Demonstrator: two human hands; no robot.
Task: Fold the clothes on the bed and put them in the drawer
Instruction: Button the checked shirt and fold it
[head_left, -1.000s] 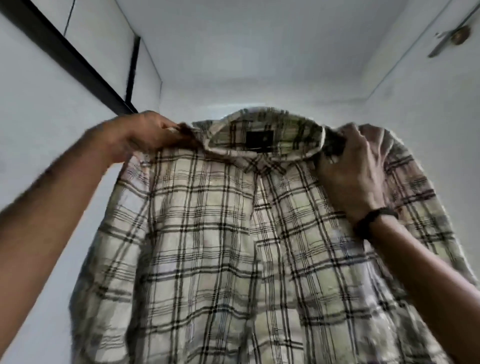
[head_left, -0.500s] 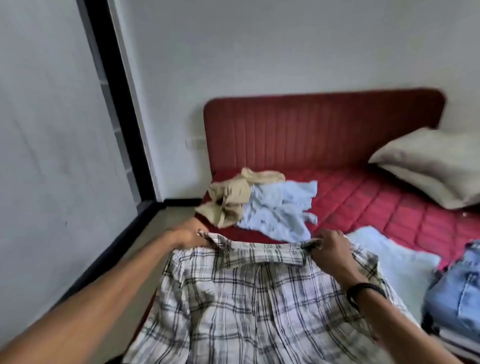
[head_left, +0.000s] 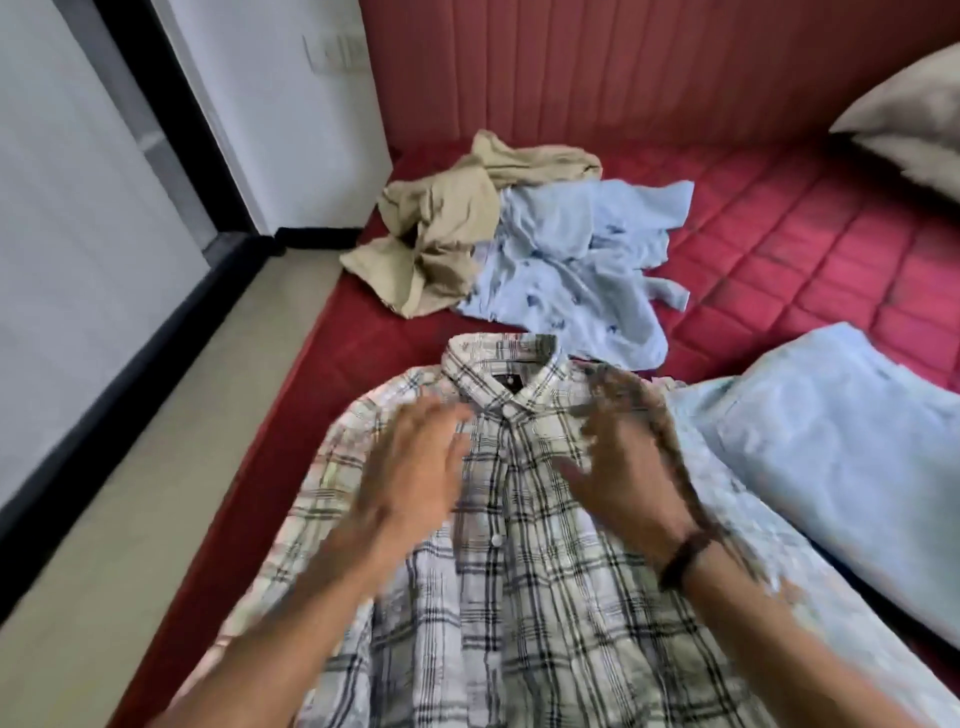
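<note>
- The bed (head_left: 779, 270) fills most of the view; its red quilted mattress runs from the padded red headboard (head_left: 597, 78) down toward the camera, its left edge beside a pale floor (head_left: 130, 519) and a white wall with a black frame (head_left: 156, 114).
- The plaid shirt (head_left: 519, 597) lies front up on the near part of the mattress, buttoned, collar pointing toward the headboard; its lower part runs out of the bottom of the view.
- A light blue folded cloth (head_left: 831, 441) lies on the mattress just right of the plaid shirt, touching its right shoulder area; what kind of garment it is cannot be told.
- A crumpled pale blue shirt (head_left: 571, 260) lies beyond the plaid collar, its near edge just beside the collar; a crumpled beige garment (head_left: 441, 234) lies against its left side, near the mattress corner.
- A pillow (head_left: 909, 114) sits at the far right by the headboard, only partly in view.
- The left hand (head_left: 415, 478) is over the shirt's chest left of the button line, fingers straight and spread, gripping nothing; it is blurred, so whether the palm touches the cloth cannot be told.
- The right hand (head_left: 628, 467) is over the chest right of the button line, fingers spread and slightly bent, likewise blurred; a dark band (head_left: 685, 561) circles its wrist.
</note>
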